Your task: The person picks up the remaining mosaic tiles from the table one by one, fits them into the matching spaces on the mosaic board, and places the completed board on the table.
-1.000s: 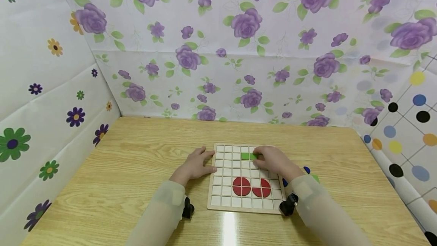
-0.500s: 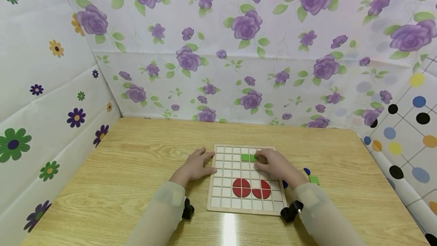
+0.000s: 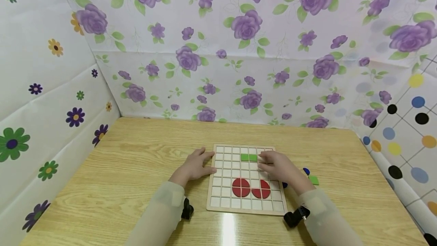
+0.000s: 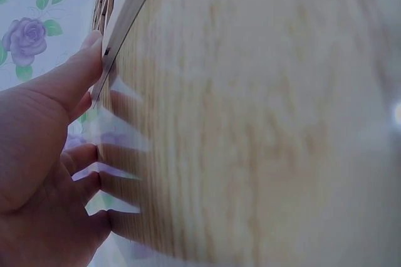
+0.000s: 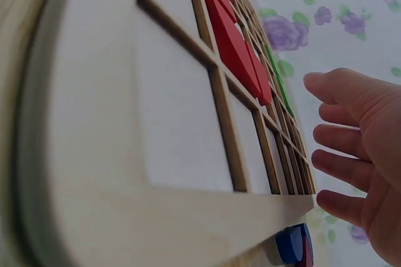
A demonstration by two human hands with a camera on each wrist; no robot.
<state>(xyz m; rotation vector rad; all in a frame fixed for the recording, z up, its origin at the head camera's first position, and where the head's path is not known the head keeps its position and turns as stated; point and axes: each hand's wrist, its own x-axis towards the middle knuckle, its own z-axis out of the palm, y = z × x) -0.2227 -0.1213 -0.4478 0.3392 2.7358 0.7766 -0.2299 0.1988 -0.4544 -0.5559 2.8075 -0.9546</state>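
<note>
A wooden grid board [image 3: 235, 210] with white square cells lies on the table. Two green square tiles [image 3: 248, 157] sit side by side in its upper rows. Lower down, red quarter-circle tiles form a full disc [image 3: 241, 187] and, beside it, a three-quarter disc [image 3: 261, 189]. My left hand [image 3: 195, 164] rests at the board's left edge, fingers spread, thumb and fingertips touching the frame; the left wrist view has the thumb against the wooden rim. My right hand [image 3: 277, 165] hovers over the board's upper right, just right of the green tiles, fingers parted and holding nothing.
To the right of the board lie a green square tile [image 3: 313, 180] and a blue rounded piece [image 3: 306, 171]. Another blue piece [image 5: 289, 245] sits by the board's right edge, with red next to it. A flower-printed sheet [image 3: 218, 86] stands behind the table.
My right hand has drawn back to the right from the second green tile, uncovering it, and its fingers have let go. My left hand has stayed in place.
</note>
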